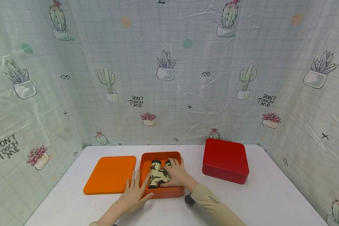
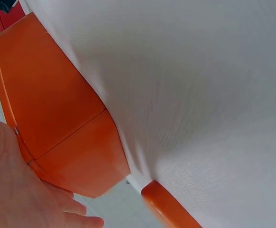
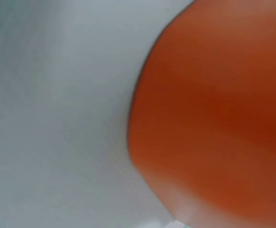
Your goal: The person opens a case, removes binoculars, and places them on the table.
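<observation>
- The camouflage binoculars [image 1: 155, 172] lay inside the orange box [image 1: 165, 193], at the lower centre of the frame.
- The orange lid [image 1: 111, 175] was off, flat at lower left.
- The right hand [image 1: 175, 175] arched over the binoculars' right side, fingers spread; whether they gripped could not be told.
- The left hand [image 1: 133, 192] had straight, wide fingers at the box's lower-left corner.
- Apparently midway: the box uncovered, the binoculars not lifted clear, the lid not on.

Camouflage binoculars [image 1: 154, 172], orange box [image 1: 167, 193], red box [image 1: 226, 157]
</observation>
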`<state>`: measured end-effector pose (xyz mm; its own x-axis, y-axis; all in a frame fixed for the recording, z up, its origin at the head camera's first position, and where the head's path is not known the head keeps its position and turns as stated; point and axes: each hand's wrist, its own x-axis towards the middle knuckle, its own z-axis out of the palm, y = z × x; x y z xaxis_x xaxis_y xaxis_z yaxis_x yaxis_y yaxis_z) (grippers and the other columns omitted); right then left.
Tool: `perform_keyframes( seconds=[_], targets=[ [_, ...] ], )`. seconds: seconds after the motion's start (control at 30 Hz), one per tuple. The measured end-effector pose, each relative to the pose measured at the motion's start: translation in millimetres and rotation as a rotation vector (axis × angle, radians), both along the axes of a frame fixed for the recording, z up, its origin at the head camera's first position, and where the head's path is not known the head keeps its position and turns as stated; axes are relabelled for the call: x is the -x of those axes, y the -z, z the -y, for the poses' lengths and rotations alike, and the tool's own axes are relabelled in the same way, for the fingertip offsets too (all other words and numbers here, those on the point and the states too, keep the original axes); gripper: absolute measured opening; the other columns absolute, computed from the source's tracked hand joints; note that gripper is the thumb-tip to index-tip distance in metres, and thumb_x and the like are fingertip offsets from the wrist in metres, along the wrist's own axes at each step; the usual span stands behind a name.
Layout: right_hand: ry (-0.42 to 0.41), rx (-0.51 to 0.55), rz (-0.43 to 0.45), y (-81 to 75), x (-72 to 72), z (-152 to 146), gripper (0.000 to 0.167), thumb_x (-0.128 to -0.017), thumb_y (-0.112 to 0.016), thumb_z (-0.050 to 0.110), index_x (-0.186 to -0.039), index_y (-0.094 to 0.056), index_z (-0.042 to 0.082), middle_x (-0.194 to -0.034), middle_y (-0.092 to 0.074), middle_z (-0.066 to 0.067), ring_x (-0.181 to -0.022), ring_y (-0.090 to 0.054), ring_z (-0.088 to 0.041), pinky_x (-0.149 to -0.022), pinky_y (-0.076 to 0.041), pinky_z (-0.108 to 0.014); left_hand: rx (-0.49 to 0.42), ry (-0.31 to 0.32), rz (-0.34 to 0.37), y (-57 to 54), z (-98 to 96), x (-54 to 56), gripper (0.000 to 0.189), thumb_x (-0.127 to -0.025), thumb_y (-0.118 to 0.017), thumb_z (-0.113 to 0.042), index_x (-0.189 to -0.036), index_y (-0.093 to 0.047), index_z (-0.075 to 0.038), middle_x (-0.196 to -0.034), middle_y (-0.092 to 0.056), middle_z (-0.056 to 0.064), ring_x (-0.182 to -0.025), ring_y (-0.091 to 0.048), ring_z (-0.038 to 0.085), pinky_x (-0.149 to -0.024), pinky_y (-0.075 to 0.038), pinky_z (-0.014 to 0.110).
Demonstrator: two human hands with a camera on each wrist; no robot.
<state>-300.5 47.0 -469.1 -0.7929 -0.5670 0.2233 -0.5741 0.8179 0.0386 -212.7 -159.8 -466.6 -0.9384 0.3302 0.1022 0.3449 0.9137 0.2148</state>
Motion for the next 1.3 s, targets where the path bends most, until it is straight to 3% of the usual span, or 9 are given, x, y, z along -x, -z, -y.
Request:
perform_keyframes(
  seconds=[0.5,0.9,1.3],
  targets=[
    [-0.014,0.029,-0.03,-6.2,0.9,-2,0.066,-0.064,-0.056,0.07,-0.111,-0.056,0.023,-0.128,-0.043,-0.014,-0.115,-0.041,-0.031,-0.095,-0.024,-0.064,0.006,0.01,0.003,-0.2,-0.3,0.9,0.075,-0.085,-0.038,-0.06,-0.143,-0.02,-0.015,-0.146,-0.004,0.028,-0.133,-0.001,0.049,-0.1,-0.012,0.068],
    [-0.024,0.03,-0.049,-18.9,1.7,-5,0.067,-0.063,-0.058,0.069,-0.112,-0.055,0.024,-0.132,-0.039,-0.015,-0.121,-0.036,-0.033,-0.096,-0.025,-0.064,0.008,0.012,-0.014,4.4,2.0,2.3,0.075,-0.085,-0.04,-0.059,-0.142,-0.02,-0.016,-0.146,-0.006,0.029,-0.133,-0.003,0.05,-0.1,-0.013,0.068],
    [-0.041,0.094,-0.087,-34.3,1.3,-14,0.064,-0.061,-0.061,0.065,-0.108,-0.057,0.022,-0.132,-0.039,-0.017,-0.117,-0.037,-0.034,-0.094,-0.026,-0.064,0.024,0.012,-0.031,4.2,1.3,1.0,0.076,-0.085,-0.041,-0.059,-0.143,-0.018,-0.016,-0.146,-0.005,0.029,-0.133,-0.002,0.049,-0.101,-0.013,0.067]
  ],
)
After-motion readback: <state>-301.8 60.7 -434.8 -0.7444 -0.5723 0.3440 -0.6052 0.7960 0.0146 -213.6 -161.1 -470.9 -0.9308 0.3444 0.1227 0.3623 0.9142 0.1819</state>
